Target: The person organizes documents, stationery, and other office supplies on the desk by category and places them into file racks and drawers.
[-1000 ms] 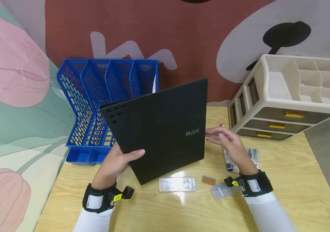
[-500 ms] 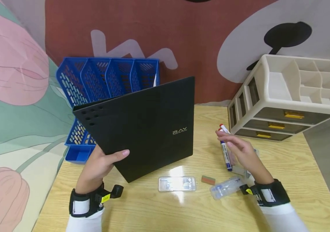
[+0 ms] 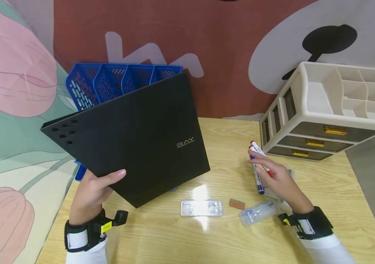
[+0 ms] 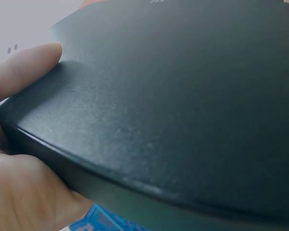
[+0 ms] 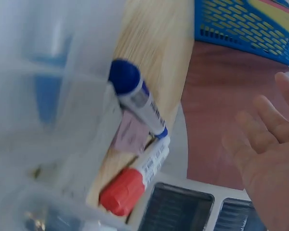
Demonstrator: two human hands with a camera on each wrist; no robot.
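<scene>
A black folder (image 3: pixel 134 143) marked RAY is held up and tilted by my left hand (image 3: pixel 92 190). The thumb lies on the cover; the other fingers are behind it, hidden. In the left wrist view, the folder (image 4: pixel 173 120) fills most of the picture. My right hand (image 3: pixel 278 179) hovers near a blue-capped marker (image 3: pixel 259 181) and a red-capped marker (image 3: pixel 267 169), fingers extended. In the right wrist view, the right hand (image 5: pixel 269 154) is open and apart from the blue marker (image 5: pixel 142 106) and the red marker (image 5: pixel 135 178).
Behind the folder stands a blue file rack (image 3: pixel 88 84), largely covered. A beige drawer organiser (image 3: pixel 332 126) is at the back right. On the wooden table (image 3: pixel 187 242) lie a clear plastic case (image 3: pixel 201 208), a red-green eraser (image 3: pixel 237 204) and another clear case (image 3: pixel 259 212).
My left hand has carried the folder leftward, and the folder has tilted further, covering more of the blue rack. The right hand has drawn away from the folder's edge to the right.
</scene>
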